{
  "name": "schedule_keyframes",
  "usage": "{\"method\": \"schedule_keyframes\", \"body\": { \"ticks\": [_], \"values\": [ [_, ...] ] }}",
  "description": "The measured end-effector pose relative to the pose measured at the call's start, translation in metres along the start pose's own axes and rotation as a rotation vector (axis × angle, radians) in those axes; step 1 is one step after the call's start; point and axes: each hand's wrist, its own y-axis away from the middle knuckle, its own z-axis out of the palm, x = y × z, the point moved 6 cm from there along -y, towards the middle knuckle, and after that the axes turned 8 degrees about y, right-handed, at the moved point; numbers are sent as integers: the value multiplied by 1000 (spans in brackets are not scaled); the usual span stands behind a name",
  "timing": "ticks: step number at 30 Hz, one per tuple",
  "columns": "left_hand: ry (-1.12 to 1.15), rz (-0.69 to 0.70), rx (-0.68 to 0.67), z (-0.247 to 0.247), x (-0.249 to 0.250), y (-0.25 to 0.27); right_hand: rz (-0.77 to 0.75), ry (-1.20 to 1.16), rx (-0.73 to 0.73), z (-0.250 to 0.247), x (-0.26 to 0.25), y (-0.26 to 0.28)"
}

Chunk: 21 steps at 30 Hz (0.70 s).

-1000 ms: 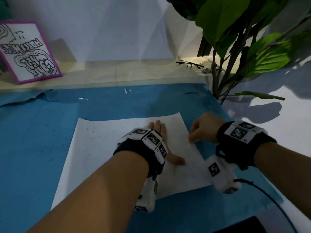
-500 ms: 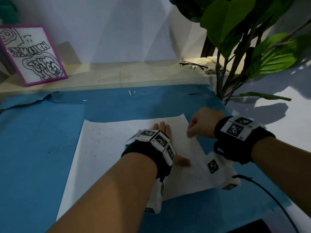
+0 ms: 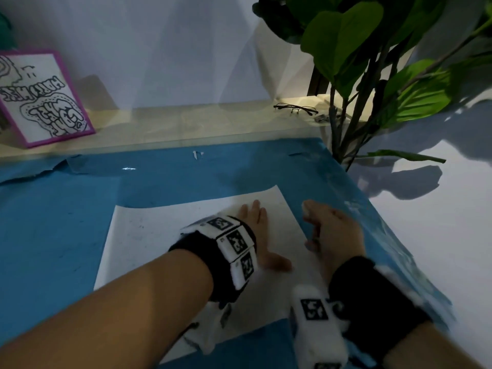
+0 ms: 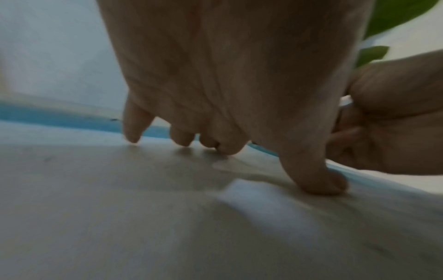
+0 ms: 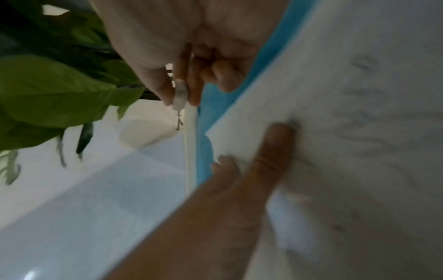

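A white sheet of paper (image 3: 159,235) with faint dark specks lies on a blue mat (image 3: 53,222). My left hand (image 3: 255,222) lies flat on the sheet's right part, fingers straight and thumb spread, pressing it down; the left wrist view shows its fingertips (image 4: 182,140) touching the paper (image 4: 120,208). My right hand (image 3: 330,227) sits at the sheet's right edge, beside the left hand. In the right wrist view its thumb and fingers (image 5: 191,56) pinch a small white eraser-like piece (image 5: 180,96), held just off the paper's edge.
A leafy plant (image 3: 372,62) stands at the mat's far right corner. Glasses (image 3: 295,109) lie on the pale ledge behind, and a purple-framed drawing (image 3: 40,99) leans at the back left. A white surface (image 3: 439,235) runs along the mat's right side.
My right hand has turned and slid nearer along the paper's right edge, fingers now pointing forward. The left hand has stayed flat on the sheet.
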Motion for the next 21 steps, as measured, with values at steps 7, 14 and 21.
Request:
{"method": "schedule_keyframes", "body": {
  "ticks": [7,14,21],
  "values": [
    [-288,438,-102,18,44,8,-58,-171,140,-4,22,-4],
    [-220,166,120,-34,16,-44,-106,-86,115,-1,25,-6],
    [-269,-30,71,-34,-10,-40,-84,-152,-47,4,20,2]
  ]
}}
